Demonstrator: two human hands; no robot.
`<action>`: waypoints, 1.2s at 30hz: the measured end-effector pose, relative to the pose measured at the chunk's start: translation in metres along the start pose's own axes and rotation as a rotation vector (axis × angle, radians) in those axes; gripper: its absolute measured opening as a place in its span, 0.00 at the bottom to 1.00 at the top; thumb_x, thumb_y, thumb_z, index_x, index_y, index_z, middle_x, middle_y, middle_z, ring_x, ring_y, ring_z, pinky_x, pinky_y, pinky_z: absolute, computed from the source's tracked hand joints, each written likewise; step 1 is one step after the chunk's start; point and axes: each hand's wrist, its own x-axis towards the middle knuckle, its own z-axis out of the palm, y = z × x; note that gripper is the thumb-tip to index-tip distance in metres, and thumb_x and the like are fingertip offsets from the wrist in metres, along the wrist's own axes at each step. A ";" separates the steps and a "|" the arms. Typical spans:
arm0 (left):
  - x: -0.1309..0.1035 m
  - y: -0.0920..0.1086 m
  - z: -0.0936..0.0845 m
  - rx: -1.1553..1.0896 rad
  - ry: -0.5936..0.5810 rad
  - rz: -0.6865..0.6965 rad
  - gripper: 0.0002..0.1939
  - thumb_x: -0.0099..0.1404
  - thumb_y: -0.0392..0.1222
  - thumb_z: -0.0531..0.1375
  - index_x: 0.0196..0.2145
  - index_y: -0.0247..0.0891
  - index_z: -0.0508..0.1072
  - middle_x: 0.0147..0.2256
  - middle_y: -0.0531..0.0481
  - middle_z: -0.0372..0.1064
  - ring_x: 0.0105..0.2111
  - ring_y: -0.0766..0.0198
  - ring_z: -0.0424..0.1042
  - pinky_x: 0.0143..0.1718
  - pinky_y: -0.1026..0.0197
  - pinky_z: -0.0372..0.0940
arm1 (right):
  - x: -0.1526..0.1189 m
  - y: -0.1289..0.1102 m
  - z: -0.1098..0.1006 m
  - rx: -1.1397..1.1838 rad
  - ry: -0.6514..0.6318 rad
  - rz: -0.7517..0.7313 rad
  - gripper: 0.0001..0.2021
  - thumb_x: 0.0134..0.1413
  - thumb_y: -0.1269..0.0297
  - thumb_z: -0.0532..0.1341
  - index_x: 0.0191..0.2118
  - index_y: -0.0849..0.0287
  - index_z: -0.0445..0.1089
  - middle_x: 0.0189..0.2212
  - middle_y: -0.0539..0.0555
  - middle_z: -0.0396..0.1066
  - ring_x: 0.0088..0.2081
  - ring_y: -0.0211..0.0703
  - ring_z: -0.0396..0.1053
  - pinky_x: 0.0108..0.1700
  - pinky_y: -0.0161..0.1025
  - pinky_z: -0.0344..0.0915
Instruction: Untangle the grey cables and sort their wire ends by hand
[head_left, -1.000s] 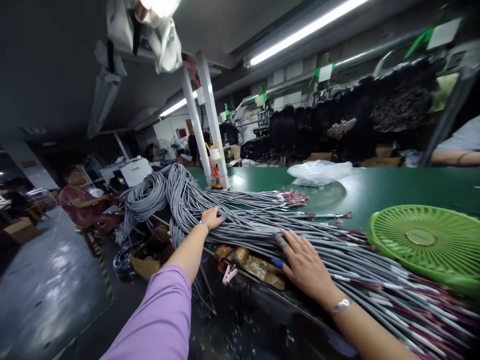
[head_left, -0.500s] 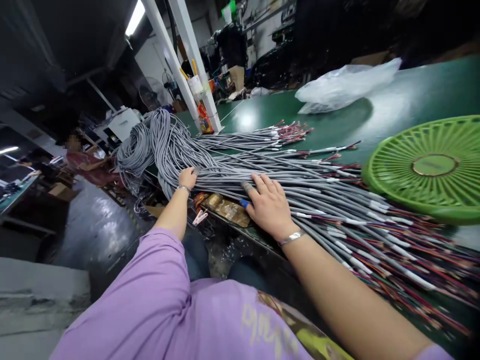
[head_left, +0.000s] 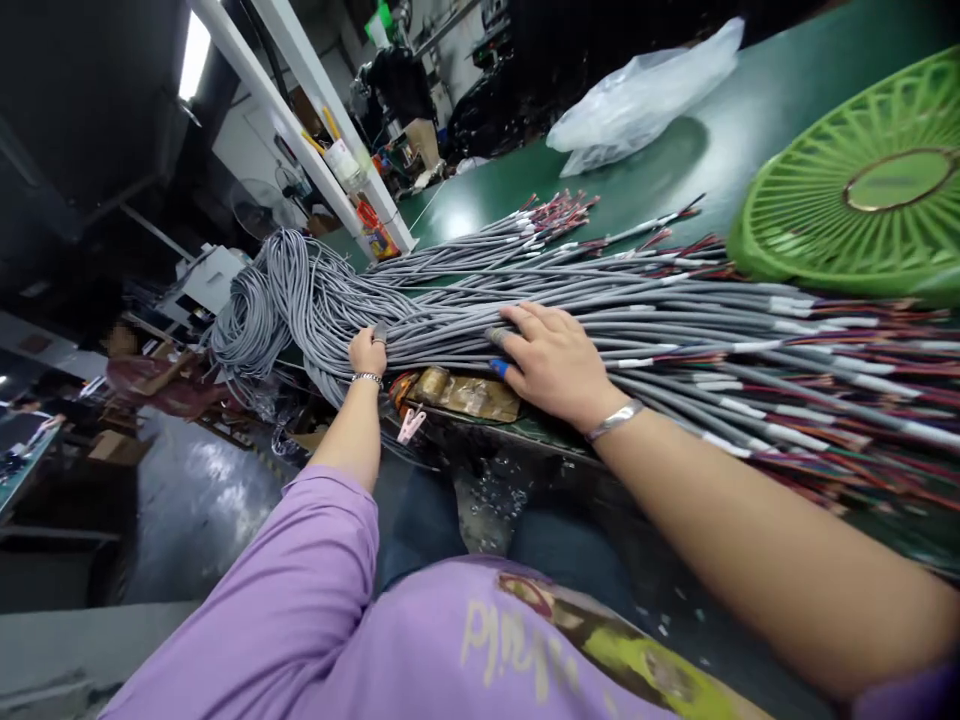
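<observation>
- The gray cables [head_left: 450, 325] lie lengthwise along the worktop's [head_left: 622, 190] near edge, looped at its left end, their colored wire ends fanning right.
- The left hand [head_left: 368, 352] is curled against the cables beside the loops; whether it grips any, I cannot tell.
- The right hand [head_left: 559, 362] lies open, palm down across the cables, its fingers loosely spread; the cables run beneath it and out on both sides.
- A pink clothespin [head_left: 411, 426] sits at the near edge, between the hands.
- The green basket [head_left: 892, 180] is beyond the wire ends, at right.
</observation>
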 end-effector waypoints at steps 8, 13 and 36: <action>-0.002 -0.008 0.015 -0.095 0.106 0.078 0.17 0.67 0.46 0.46 0.36 0.38 0.72 0.38 0.42 0.72 0.41 0.54 0.68 0.42 0.56 0.55 | -0.002 -0.007 0.018 -0.185 0.002 -0.009 0.19 0.55 0.59 0.57 0.52 0.59 0.66 0.61 0.59 0.55 0.61 0.57 0.49 0.58 0.53 0.47; -0.007 -0.009 0.013 -0.197 0.151 0.136 0.15 0.65 0.46 0.49 0.37 0.38 0.73 0.38 0.42 0.73 0.41 0.54 0.68 0.43 0.56 0.55 | -0.001 -0.012 0.020 -0.321 -0.011 -0.030 0.18 0.56 0.58 0.56 0.50 0.60 0.67 0.60 0.61 0.55 0.62 0.56 0.50 0.59 0.52 0.49; 0.022 -0.026 0.025 -0.436 0.080 0.260 0.15 0.62 0.40 0.51 0.46 0.42 0.70 0.46 0.44 0.72 0.50 0.55 0.67 0.50 0.54 0.60 | 0.027 0.026 0.038 -0.440 -0.042 -0.077 0.22 0.54 0.63 0.56 0.56 0.58 0.63 0.62 0.63 0.53 0.62 0.54 0.51 0.58 0.51 0.53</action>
